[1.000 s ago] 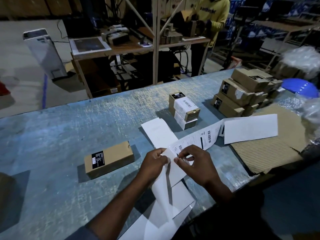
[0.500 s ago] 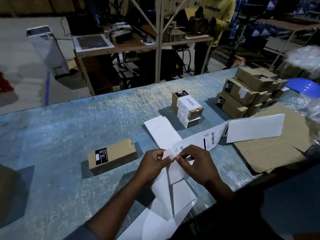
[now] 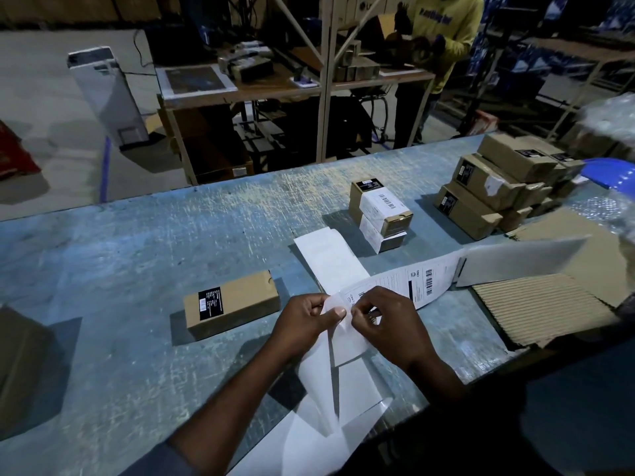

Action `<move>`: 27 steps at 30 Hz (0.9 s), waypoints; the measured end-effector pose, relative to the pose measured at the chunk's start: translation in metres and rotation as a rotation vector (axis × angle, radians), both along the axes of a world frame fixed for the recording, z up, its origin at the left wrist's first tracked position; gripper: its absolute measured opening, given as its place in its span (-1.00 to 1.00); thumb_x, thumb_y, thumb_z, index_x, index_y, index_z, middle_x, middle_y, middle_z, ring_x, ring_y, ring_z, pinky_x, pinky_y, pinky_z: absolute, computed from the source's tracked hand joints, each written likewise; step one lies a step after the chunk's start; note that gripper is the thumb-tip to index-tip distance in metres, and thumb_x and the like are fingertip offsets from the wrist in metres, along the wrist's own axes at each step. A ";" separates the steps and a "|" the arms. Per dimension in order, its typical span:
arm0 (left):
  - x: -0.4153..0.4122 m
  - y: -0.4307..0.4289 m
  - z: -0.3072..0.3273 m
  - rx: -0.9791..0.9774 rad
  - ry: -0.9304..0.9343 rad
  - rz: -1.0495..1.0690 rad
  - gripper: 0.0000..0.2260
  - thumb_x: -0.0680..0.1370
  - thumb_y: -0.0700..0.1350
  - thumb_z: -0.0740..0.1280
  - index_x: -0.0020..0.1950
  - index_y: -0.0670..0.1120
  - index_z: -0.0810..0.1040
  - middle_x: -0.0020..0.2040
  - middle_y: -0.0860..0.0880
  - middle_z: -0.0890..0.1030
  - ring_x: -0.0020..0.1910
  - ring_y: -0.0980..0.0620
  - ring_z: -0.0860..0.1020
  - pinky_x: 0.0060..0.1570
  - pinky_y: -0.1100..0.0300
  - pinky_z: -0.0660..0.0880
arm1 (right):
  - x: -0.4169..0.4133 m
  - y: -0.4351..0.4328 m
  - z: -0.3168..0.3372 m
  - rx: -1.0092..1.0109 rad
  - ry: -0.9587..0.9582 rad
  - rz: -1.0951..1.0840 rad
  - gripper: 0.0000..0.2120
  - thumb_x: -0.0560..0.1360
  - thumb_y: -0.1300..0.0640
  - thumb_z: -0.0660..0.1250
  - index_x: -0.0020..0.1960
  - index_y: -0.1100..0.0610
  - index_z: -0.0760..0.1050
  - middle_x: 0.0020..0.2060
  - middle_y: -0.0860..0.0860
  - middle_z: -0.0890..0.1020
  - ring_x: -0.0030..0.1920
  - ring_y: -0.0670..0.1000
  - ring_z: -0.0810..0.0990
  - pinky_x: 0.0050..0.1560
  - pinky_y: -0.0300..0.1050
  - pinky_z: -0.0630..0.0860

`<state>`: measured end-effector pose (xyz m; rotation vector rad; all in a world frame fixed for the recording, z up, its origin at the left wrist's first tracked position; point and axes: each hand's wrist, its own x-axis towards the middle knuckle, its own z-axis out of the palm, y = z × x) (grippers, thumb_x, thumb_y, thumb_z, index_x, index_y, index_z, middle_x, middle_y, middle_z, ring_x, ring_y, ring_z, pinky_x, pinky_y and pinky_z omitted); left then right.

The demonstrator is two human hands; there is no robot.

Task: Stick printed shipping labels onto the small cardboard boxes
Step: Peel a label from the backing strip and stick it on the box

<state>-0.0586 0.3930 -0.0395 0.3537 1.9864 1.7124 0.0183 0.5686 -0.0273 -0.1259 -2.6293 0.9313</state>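
Observation:
A long strip of printed shipping labels point(image 3: 417, 283) runs across the blue table point(image 3: 137, 255) from the right to my hands. My left hand point(image 3: 305, 321) pinches the white backing paper at the strip's near end. My right hand point(image 3: 391, 321) pinches the edge of a label right beside it. Empty backing point(image 3: 343, 400) hangs down over the table's near edge. A small cardboard box point(image 3: 233, 304) with a black sticker lies flat to the left of my hands. Two stacked boxes point(image 3: 379, 211) bearing white labels stand behind the strip.
A pile of several unlabelled boxes point(image 3: 494, 187) sits at the back right. Corrugated cardboard sheets point(image 3: 536, 310) lie on the right. A blue plastic object point(image 3: 611, 171) and plastic wrap are at the far right. A person in a yellow top point(image 3: 443, 36) stands beyond the table at shelving.
My fingertips have drawn closer together at the label's edge. The camera has tilted a little; the boxes have not moved.

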 end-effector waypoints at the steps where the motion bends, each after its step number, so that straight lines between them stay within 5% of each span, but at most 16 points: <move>1: -0.001 -0.001 -0.001 -0.008 0.001 0.004 -0.86 0.55 -0.09 0.49 0.07 -0.09 0.74 -0.05 -0.01 0.76 -0.04 -0.10 0.72 0.05 -0.01 0.63 | 0.000 0.000 0.000 -0.007 0.003 -0.008 -0.91 0.43 0.03 0.40 -0.21 0.03 0.56 -0.24 -0.12 0.62 -0.24 -0.08 0.59 -0.18 0.02 0.62; 9: -0.010 -0.011 -0.004 -0.038 -0.034 0.055 -0.84 0.55 -0.12 0.48 0.11 -0.12 0.70 -0.01 0.03 0.75 -0.15 0.20 0.70 -0.19 0.42 0.53 | 0.003 0.013 0.003 -0.367 -0.021 -0.221 -0.83 0.47 0.28 0.43 -0.27 0.10 0.62 -0.31 -0.05 0.69 -0.27 -0.09 0.68 -0.14 -0.12 0.63; 17: -0.018 -0.015 -0.012 -0.164 -0.013 0.081 -0.86 0.56 -0.13 0.47 0.09 -0.13 0.71 -0.03 -0.01 0.75 -0.12 0.09 0.70 -0.11 0.23 0.57 | 0.010 0.057 -0.002 -0.551 -0.031 -0.375 -0.87 0.50 0.23 0.44 -0.23 0.15 0.67 -0.33 0.04 0.71 -0.31 -0.06 0.69 -0.09 0.01 0.68; 22: -0.020 -0.016 -0.020 -0.246 -0.034 0.096 -0.84 0.55 -0.10 0.48 0.08 -0.13 0.71 -0.02 -0.03 0.74 -0.04 -0.04 0.70 0.07 0.06 0.60 | 0.013 0.091 0.000 -0.605 -0.017 -0.432 -0.86 0.52 0.29 0.42 -0.22 0.25 0.65 -0.30 0.14 0.66 -0.27 -0.02 0.59 -0.26 -0.22 0.60; 27: -0.020 -0.017 -0.024 -0.287 -0.057 0.127 -0.91 0.54 -0.13 0.49 0.01 -0.12 0.71 -0.11 -0.01 0.73 -0.10 -0.04 0.69 0.05 0.05 0.60 | 0.015 0.121 -0.005 -0.701 -0.026 -0.483 -0.81 0.50 0.20 0.44 -0.27 0.22 0.60 -0.33 0.06 0.61 -0.25 -0.01 0.54 -0.16 -0.06 0.53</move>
